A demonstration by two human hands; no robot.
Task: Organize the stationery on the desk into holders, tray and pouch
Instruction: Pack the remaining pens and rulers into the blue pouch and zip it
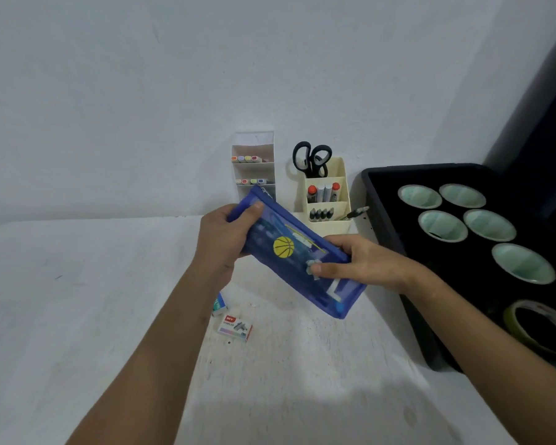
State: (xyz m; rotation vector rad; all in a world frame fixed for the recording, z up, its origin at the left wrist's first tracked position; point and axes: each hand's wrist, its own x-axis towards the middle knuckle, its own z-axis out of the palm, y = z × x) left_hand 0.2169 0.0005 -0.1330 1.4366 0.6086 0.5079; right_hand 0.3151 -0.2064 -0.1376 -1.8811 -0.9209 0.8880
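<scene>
A blue see-through pouch (pixel 297 255) with a yellow basketball print is held tilted above the white desk (pixel 77 300). My left hand (pixel 223 239) grips its upper left end, thumb over the zip edge. My right hand (pixel 357 261) pinches its lower right part, thumb on the front face. Small items show dimly inside the pouch. On the desk below lie a staples box (pixel 235 327) and a second small box (pixel 219 305), partly hidden by my left forearm.
Against the wall stand a clear tiered holder (pixel 254 165) with highlighters and a cream holder (pixel 326 200) with scissors (pixel 312 159), markers and pens. A black tray (pixel 385 213) at the right holds several pale green tape rolls and a yellowish tape roll (pixel 540 329).
</scene>
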